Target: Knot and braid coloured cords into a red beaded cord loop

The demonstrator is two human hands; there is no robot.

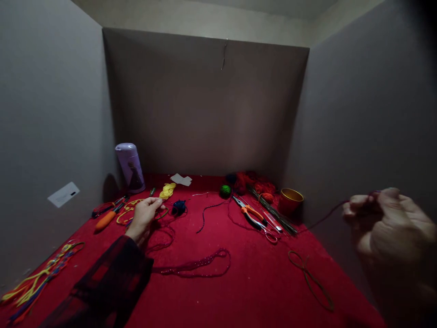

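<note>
My right hand is raised at the far right, its fingers pinched on a dark maroon yarn. The strand slopes down and left from it towards the cloth. On the left, my left hand is closed in a pinch above the cloth; what it holds, if anything, I cannot make out. Loops of maroon yarn lie beside and in front of its wrist. Just beyond its fingertips sit a dark blue yarn ball and a yellow yarn bundle.
Red cloth covers the surface between grey walls. Orange-handled pliers, scissors, a red cup and a green yarn ball lie right of centre. At left stand a purple bottle, an orange-handled tool and braided cords.
</note>
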